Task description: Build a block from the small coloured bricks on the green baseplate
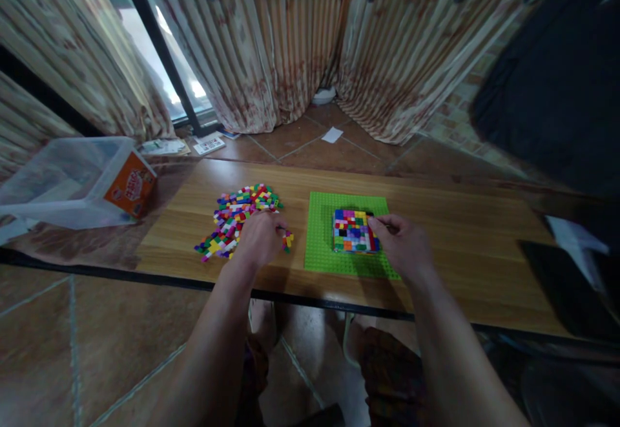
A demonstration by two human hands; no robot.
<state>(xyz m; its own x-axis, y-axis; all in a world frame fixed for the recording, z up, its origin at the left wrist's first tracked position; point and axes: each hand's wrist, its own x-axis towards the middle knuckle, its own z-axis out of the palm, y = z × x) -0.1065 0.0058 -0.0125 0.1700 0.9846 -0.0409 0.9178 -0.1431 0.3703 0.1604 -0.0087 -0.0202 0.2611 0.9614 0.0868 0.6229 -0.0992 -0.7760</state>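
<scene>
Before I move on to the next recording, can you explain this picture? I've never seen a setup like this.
There is no robot here: one person works with two bare hands, seen by a single camera worn on the head, looking forward and down. On the wood-look table lies a pile of small colored bricks, and to its right a green baseplate bearing a multicolored brick block. The left hand is over the right side of the pile; the right hand has its fingertips at the block's right edge. Whether either hand pinches a brick is too small to tell.
</scene>
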